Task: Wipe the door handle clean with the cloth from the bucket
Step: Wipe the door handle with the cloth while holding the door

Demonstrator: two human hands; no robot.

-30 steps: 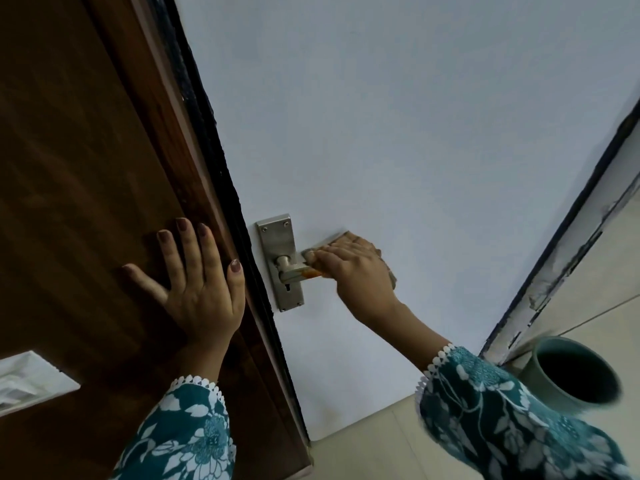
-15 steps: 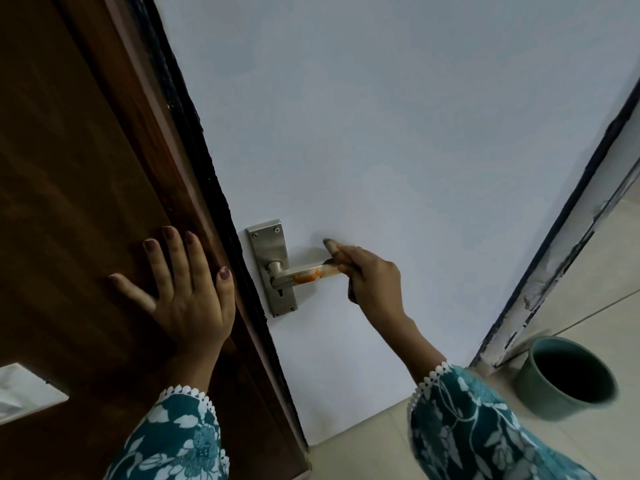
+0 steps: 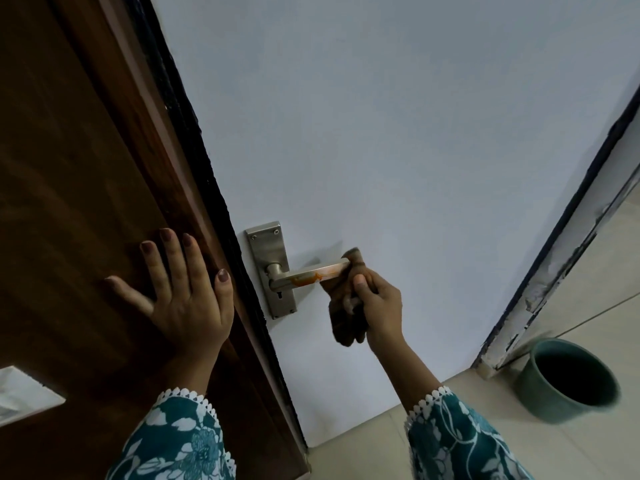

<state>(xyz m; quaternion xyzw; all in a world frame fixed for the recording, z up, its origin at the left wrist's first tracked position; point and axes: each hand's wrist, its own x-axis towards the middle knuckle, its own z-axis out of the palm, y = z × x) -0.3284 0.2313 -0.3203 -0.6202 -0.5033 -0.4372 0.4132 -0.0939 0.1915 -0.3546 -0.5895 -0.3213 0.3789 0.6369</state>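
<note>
A steel lever door handle (image 3: 308, 273) juts from its backplate (image 3: 272, 244) on the white door (image 3: 398, 133), with an orange smear along the lever. My right hand (image 3: 377, 306) is closed around a brown cloth (image 3: 344, 317) just off the lever's free end; the cloth touches that tip and hangs below my fingers. My left hand (image 3: 183, 292) lies flat, fingers spread, on the brown wooden door frame (image 3: 79, 202). A green bucket (image 3: 568, 379) stands on the floor at the lower right, its inside dark.
A white switch plate (image 3: 24, 393) sits on the brown surface at the lower left. A chipped dark frame edge (image 3: 554, 271) runs down the right side to the pale tiled floor (image 3: 363, 452).
My right hand has slid with the cloth from the middle of the lever to its free end, uncovering the orange smear. My left hand stays pressed on the wood.
</note>
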